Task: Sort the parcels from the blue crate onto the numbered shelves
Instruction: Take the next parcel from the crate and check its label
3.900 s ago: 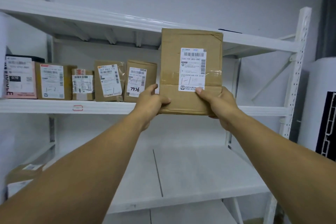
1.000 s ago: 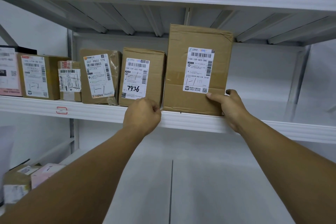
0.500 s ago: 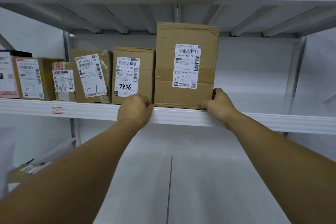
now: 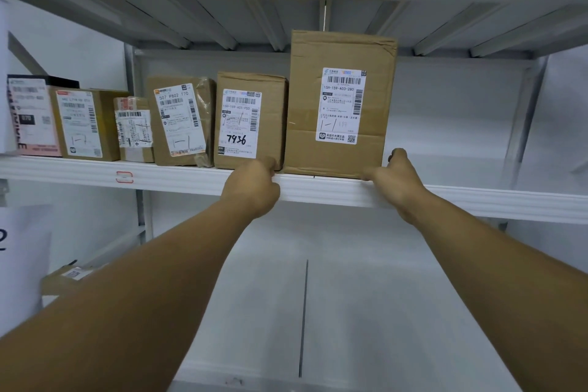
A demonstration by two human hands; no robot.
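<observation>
From the head camera, the tall parcel stands upright on the middle shelf, at the right end of a row of boxes, its white label facing out. Its left side is just beside the parcel marked 7936; whether the two touch I cannot tell.

The left hand is at the shelf's front edge, right where those two parcels meet. Its knuckles face the camera and the fingers are curled away behind them, so I cannot tell whether they pinch a corner or only rest there.

The right hand is at the tall parcel's lower right corner. The thumb is raised beside the right face and the forefinger lies straight along the bottom front edge, the two spread apart and touching the cardboard rather than clamping it.

Further left in the row stand a taped brown parcel, a small box, a brown box and a pink-edged one (all with labels outward). A red mark sits on the shelf edge. Below, the lower shelf carries a flat parcel at its far left.
</observation>
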